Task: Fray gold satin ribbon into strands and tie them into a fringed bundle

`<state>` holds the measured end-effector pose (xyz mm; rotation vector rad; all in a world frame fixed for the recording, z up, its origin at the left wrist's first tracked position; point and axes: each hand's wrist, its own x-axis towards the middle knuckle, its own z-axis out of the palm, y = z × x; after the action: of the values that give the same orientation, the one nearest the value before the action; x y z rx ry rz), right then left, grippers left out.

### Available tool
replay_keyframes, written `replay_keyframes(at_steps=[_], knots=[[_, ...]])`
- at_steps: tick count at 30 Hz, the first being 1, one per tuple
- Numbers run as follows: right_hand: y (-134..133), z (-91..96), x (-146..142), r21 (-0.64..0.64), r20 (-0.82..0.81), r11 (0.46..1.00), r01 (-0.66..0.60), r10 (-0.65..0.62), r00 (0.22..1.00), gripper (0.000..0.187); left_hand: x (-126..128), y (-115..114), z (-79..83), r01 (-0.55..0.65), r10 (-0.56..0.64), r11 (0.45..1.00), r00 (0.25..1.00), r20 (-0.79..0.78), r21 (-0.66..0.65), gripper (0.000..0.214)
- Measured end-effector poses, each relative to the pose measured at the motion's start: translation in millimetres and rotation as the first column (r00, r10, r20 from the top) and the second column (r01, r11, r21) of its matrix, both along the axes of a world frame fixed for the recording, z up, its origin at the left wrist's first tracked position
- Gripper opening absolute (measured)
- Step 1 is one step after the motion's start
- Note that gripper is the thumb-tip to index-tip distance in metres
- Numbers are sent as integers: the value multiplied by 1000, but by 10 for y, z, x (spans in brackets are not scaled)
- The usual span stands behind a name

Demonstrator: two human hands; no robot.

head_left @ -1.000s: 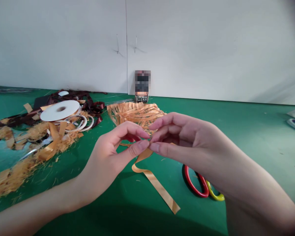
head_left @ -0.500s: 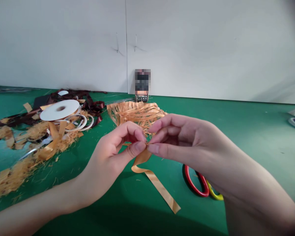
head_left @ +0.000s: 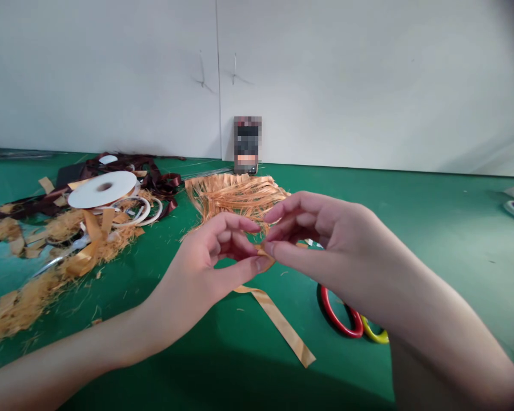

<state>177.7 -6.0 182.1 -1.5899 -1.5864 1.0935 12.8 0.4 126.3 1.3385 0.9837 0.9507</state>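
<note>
My left hand [head_left: 205,268] and my right hand [head_left: 325,240] meet above the green table [head_left: 432,240], each pinching the upper end of an orange satin ribbon strip [head_left: 282,328]. The ribbon's lower part trails down and lies flat on the table toward me. Thumbs and forefingers of both hands are pressed together on the ribbon's end; the rest of that end is hidden by fingers. Just behind the hands lies a bundle of frayed orange ribbon pieces [head_left: 235,197].
At the left are a white ribbon spool [head_left: 103,189], dark brown ribbon [head_left: 154,177] and heaps of orange fray [head_left: 21,302]. Red and yellow scissor handles [head_left: 346,322] lie under my right forearm. A small blurred upright object [head_left: 247,145] leans on the white wall.
Both hands have shifted slightly, the pinch point moving a little right and down. The ribbon's loop below the fingers has flattened and more of the strip now lies on the table.
</note>
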Motion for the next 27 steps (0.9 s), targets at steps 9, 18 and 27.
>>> replay_keyframes(at_steps=[9,18,27], knots=[[-23,4,28,34,0,998,52,-52,999,17,-15,-34,53,-26,27,1000,997,-75,8,26],[-21,18,67,3,-21,998,70,-70,997,24,-75,-11,-43,-75,77,996,996,47,-52,24],[-5,-25,50,-5,-34,999,-47,47,998,22,-27,-31,-12,-39,45,994,998,54,-102,24]])
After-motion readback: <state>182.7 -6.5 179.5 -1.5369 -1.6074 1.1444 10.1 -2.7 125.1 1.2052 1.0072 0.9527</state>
